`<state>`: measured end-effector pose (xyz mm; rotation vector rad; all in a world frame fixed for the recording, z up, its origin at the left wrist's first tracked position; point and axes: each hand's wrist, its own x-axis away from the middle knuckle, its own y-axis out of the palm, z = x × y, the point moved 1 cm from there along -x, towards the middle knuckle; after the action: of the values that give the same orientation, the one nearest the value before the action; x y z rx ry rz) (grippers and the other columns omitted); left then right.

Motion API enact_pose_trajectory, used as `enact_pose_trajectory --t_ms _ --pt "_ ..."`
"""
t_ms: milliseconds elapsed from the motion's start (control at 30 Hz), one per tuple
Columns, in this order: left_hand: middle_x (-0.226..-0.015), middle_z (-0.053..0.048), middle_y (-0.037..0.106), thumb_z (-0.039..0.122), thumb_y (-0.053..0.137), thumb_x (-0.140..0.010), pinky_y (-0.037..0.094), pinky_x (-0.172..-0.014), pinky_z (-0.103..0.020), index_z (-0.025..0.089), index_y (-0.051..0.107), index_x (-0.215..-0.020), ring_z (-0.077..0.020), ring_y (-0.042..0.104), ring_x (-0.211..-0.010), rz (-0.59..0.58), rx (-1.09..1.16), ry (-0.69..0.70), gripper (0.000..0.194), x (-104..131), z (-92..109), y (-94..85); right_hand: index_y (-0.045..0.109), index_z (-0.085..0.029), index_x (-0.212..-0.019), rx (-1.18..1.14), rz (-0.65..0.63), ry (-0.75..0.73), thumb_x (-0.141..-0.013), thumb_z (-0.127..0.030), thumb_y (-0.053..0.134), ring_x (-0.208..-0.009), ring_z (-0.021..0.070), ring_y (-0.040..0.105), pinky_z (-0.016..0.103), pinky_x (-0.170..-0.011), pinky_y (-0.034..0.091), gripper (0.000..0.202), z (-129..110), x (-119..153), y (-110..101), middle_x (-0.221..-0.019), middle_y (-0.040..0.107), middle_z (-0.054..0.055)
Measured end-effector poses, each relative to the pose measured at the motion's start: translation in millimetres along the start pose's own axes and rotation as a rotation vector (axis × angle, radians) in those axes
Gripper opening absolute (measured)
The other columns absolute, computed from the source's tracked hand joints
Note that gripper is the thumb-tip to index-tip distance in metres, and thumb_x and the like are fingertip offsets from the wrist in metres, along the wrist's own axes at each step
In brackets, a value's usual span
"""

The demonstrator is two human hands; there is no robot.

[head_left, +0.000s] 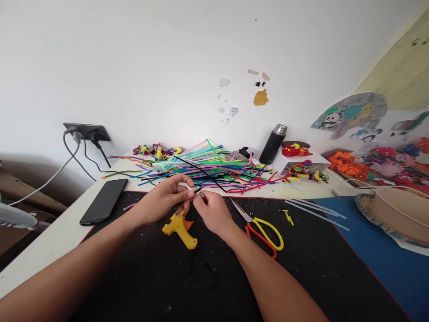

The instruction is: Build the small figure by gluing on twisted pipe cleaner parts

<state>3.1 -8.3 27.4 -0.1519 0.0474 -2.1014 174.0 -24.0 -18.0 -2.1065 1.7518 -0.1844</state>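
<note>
My left hand [167, 197] is closed, its thumb and fingertips pinched together above the black mat [140, 268]. Close beside it, my right hand [214, 212] has its fingers curled in. A slim dark piece [197, 190] shows between the fingertips of both hands; it looks like a bit of black pipe cleaner, mostly hidden by the fingers. Just below the hands lies a yellow glue gun [183, 233] with an orange trigger, its nozzle end behind my left fingers. Scissors [263, 230] with one yellow and one red handle lie right of my right hand, blades partly open.
A pile of colourful pipe cleaners [201, 163] lies along the wall. A black phone [104, 201] is at left, a black flask [273, 145] at the back. Clear glue sticks [318, 212], a small yellow piece [287, 217] and a round container [398, 210] are at right.
</note>
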Motion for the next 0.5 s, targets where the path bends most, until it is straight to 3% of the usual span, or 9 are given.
enact_pose_trajectory --t_ms 267,500 --pt "-0.064 0.006 0.061 0.05 0.078 -0.087 0.039 -0.054 -0.022 0.022 0.051 -0.105 -0.0106 0.049 -0.056 -0.011 0.069 -0.017 0.043 0.3 -4.1 -0.7 0.057 -0.02 -0.068 0.022 0.021 0.016 -0.095 -0.032 0.051 -0.06 0.0136 0.044 0.028 -0.057 0.029 0.03 1.4 1.2 1.3 -0.063 0.054 -0.003" --pt "-0.065 0.005 0.062 0.048 0.064 -0.094 0.043 -0.059 -0.026 0.024 0.048 -0.105 -0.0153 0.055 -0.061 0.028 -0.212 0.08 0.031 3.0 -2.5 0.6 0.047 -0.022 -0.064 0.047 0.046 0.041 -0.092 -0.035 0.054 -0.058 0.0128 0.04 0.029 -0.053 0.022 0.032 8.3 -0.7 3.0 -0.06 0.049 -0.005"
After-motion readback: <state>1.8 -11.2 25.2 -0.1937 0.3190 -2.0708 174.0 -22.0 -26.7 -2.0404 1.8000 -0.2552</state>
